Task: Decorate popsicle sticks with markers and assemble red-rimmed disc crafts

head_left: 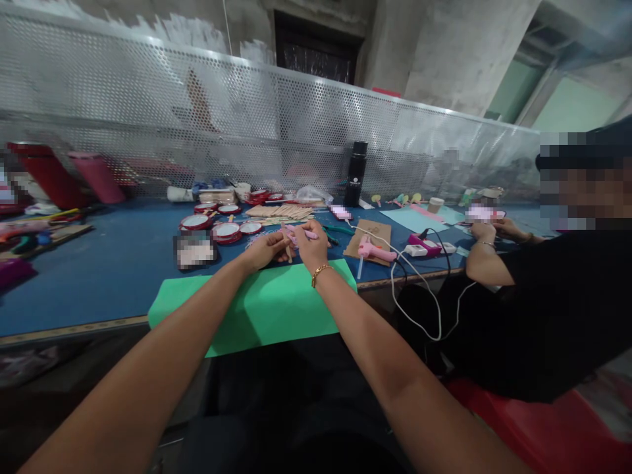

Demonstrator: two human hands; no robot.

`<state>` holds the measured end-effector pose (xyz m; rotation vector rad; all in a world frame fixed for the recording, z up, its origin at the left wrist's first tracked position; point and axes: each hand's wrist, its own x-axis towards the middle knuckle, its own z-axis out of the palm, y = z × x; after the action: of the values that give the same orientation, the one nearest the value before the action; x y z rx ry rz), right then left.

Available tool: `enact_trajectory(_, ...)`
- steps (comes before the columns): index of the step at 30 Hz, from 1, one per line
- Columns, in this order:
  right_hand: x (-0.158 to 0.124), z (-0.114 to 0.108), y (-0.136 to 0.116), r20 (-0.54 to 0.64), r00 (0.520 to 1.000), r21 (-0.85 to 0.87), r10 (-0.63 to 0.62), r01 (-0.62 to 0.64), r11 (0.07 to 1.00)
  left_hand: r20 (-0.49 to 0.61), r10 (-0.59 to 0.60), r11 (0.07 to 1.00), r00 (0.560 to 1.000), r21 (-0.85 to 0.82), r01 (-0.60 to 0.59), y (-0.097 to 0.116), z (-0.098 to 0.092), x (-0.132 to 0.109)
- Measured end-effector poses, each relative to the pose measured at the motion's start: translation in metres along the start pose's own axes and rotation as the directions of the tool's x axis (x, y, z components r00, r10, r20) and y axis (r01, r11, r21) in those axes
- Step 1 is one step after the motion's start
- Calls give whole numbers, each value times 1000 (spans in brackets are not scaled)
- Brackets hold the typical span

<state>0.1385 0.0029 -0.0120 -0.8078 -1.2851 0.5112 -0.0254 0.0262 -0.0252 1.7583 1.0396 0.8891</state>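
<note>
At the frame's centre, the left hand point(265, 252) pinches a flat wooden stick point(289, 253) and the right hand point(313, 247) grips a pink pen-like tool point(311, 234); whether these touch is unclear. Green sheeting point(286, 304) drapes the desk point(123, 263) edge below. Right of centre, a pink glue gun point(376, 251) lies on cardboard point(374, 230).

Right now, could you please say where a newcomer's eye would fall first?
Probably on the bright green sheet at the near edge of the blue table, just below the left hand and right hand. Next might come the pink glue gun to their right, partly on cardboard, and the black bottle standing upright before the perforated panel.
</note>
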Motion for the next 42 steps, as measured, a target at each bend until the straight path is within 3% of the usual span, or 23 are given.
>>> enact_trajectory(27, 0, 0, 0, 19, 1000, -16, 7, -7, 1000, -49, 58, 998, 997, -33, -60, 21, 11, -7)
enact_trajectory(42, -1, 1, -2, 20, 1000, -20, 12, -11, 1000, -4, 33, 999, 999, 5, -33, 7, 3, -3)
